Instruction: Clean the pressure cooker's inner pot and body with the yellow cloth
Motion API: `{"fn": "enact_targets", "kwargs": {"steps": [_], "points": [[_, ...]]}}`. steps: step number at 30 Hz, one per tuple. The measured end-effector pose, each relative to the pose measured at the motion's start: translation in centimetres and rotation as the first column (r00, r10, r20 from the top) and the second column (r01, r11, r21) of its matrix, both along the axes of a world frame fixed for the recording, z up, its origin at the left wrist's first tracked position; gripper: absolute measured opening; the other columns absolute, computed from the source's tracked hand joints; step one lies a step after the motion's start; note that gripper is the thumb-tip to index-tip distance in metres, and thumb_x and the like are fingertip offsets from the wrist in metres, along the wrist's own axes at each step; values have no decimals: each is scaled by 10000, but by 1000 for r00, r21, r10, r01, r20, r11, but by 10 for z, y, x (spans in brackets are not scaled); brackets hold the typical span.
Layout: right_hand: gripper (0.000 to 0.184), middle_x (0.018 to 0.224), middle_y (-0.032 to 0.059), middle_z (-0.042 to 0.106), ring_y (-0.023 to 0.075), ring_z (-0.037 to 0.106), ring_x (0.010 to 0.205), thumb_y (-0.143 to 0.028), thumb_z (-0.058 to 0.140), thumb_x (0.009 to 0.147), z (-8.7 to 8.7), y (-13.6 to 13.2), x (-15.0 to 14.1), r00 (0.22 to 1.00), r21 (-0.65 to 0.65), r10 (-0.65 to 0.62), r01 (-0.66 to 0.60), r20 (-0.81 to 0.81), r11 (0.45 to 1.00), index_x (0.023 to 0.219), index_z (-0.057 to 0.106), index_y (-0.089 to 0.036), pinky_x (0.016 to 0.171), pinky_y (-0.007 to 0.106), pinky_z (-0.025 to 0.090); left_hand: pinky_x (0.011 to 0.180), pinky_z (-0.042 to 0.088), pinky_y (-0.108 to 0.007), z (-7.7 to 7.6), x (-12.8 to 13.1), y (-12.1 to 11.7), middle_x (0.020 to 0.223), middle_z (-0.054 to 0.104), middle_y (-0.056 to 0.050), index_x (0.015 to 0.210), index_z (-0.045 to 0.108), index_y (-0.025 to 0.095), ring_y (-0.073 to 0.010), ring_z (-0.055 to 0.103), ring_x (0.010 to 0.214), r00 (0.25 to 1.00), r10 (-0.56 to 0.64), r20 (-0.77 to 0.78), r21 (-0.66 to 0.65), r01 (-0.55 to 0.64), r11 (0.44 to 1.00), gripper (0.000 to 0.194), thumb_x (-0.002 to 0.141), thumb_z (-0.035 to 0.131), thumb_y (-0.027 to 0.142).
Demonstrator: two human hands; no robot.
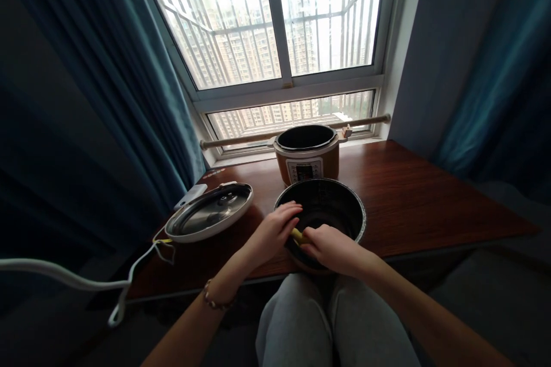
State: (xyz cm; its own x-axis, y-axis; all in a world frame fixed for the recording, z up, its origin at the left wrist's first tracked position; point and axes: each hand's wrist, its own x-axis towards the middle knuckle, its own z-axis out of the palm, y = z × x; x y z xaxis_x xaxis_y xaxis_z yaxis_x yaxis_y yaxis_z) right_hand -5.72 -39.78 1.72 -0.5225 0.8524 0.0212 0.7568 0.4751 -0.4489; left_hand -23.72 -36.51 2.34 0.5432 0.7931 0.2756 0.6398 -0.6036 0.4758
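Sitting close to a brown table (413, 200), a person in grey pants (297, 318) has both knees by its front edge. A bracelet (216, 300) goes around the left wrist. The right hand (329, 246) is curled around a small yellow thing (298, 236) and holds it inside a black pot (344, 203), near the left side. The fingers hide most of the yellow thing, so I cannot tell what it is. The left hand (275, 229) is over the left side of the pot, with its fingers stretched out. I cannot tell if it grips the rim or touches the yellow thing

The pot is at the near edge of the table, with its wide top open. To the left, a round lid (210, 215) lies with its shiny inside showing. A white cord (69, 276) hangs near the table's left corner. Just behind the lid is a pale, flat thing (190, 196). Just behind the pot stands a cooker (282, 167), brown with a white top edge and buttons on its front. Farther back, a long pole (245, 140) crosses the window (275, 90). Outside are bars, and far away stand tall buildings (245, 57)
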Motion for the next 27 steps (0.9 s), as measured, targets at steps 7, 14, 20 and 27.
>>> {"fn": "enact_targets", "kwargs": {"steps": [7, 14, 20, 27], "points": [[231, 880, 58, 671, 155, 624, 768, -243, 545, 787, -10, 1, 12, 925, -22, -75, 72, -372, 997, 1001, 595, -172, 643, 209, 420, 611, 403, -198, 15, 13, 14, 817, 644, -4, 945, 629, 137, -126, 548, 712, 949, -296, -113, -384, 233, 893, 314, 754, 601, 384], [213, 791, 33, 667, 160, 626, 710, -361, 467, 851, -19, 11, 51, 805, 115, -365, 465, -467, 878, 914, 579, -191, 654, 245, 421, 594, 394, -217, 7, 18, 48, 801, 687, -31, 909, 688, 172, -141, 574, 658, 814, -344, -469, -350, 187, 918, 221, 725, 581, 230], [267, 720, 20, 659, 145, 617, 659, -338, 388, 891, -41, 14, 63, 811, 264, -438, 553, -387, 790, 833, 612, -205, 617, 225, 367, 736, 439, -224, -2, 56, 44, 1122, 634, -7, 1219, 532, 238, -153, 596, 897, 678, -662, -320, -614, 384, 690, 558, 702, 456, 42], [286, 710, 13, 659, 134, 602, 643, -336, 383, 896, -42, 12, 59, 837, 281, -436, 528, -330, 801, 836, 630, -206, 610, 223, 330, 576, 456, -313, -67, 73, 58, 479, 585, -8, 536, 646, 157, -194, 565, 543, 763, -454, -460, -705, -3, 709, 95, 606, 611, 101]]}}
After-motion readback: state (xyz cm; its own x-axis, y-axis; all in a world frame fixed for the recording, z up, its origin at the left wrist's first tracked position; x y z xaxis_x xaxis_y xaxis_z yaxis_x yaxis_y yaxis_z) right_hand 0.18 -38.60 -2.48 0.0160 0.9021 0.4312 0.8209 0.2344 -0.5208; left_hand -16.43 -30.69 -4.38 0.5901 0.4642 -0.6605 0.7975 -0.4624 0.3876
